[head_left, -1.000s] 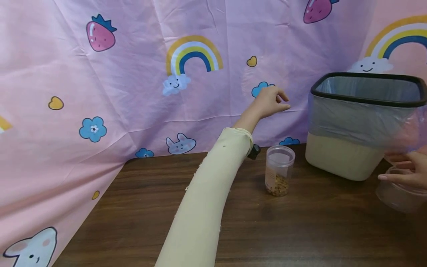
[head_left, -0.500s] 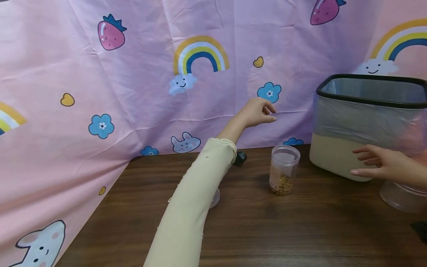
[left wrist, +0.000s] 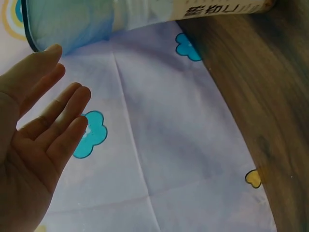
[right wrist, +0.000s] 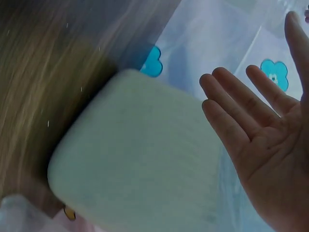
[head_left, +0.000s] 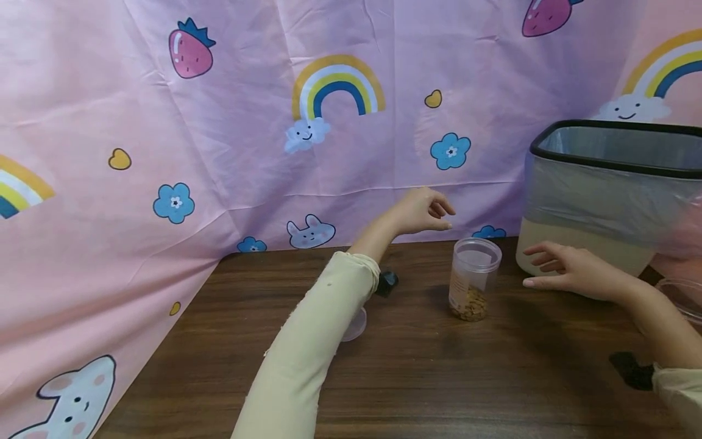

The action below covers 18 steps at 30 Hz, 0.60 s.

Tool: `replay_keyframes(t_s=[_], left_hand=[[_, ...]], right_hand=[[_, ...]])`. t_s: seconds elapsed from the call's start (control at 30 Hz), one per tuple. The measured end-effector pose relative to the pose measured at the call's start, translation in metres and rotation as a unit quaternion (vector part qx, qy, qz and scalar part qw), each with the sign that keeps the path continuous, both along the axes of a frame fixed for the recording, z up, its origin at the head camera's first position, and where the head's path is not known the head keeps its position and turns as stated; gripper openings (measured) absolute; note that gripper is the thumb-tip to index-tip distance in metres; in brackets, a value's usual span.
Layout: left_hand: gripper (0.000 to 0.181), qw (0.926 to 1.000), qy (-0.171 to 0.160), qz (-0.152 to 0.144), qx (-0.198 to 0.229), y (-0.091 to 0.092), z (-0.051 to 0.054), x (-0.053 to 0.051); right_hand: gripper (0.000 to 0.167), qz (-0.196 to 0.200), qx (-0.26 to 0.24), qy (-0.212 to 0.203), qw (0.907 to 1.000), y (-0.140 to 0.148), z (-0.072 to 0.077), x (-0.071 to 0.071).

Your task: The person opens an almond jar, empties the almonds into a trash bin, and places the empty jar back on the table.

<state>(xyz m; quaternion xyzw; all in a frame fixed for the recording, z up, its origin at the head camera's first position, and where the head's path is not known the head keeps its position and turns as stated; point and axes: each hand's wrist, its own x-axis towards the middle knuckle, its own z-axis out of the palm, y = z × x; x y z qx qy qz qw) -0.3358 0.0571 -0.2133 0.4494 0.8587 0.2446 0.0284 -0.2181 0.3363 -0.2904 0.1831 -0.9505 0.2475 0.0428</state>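
Head view: left grip (head_left: 423, 211) loosely curled, right grip (head_left: 565, 268) relaxed, thumb apart; both hold nothing. Clear plastic jar (head_left: 475, 274) with brown pieces (head_left: 470, 305), upright on worktop (head_left: 428, 384), between grips, touching neither. Probably best: right grip low round its side, left steadying; looks light, might tip.
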Motion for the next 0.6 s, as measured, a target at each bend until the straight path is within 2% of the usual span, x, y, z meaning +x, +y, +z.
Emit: replay_keyframes(t_s=[0.1, 0.27, 0.6], left_hand=[[0.027, 0.9999, 0.001, -0.011, -0.012, 0.002, -0.008, 0.001], [0.029, 0.9987, -0.003, -0.044, -0.027, 0.007, -0.017, 0.005], [0.027, 0.9964, -0.033, -0.072, -0.031, 0.01, -0.036, 0.008]], right_hand=[[0.057, 0.007, -0.012, -0.008, 0.9999, -0.007, -0.006, -0.005], [0.058, 0.01, -0.03, -0.007, 0.9995, -0.016, -0.015, -0.011], [0.059, 0.012, -0.06, -0.032, 0.9976, -0.033, -0.028, -0.019]])
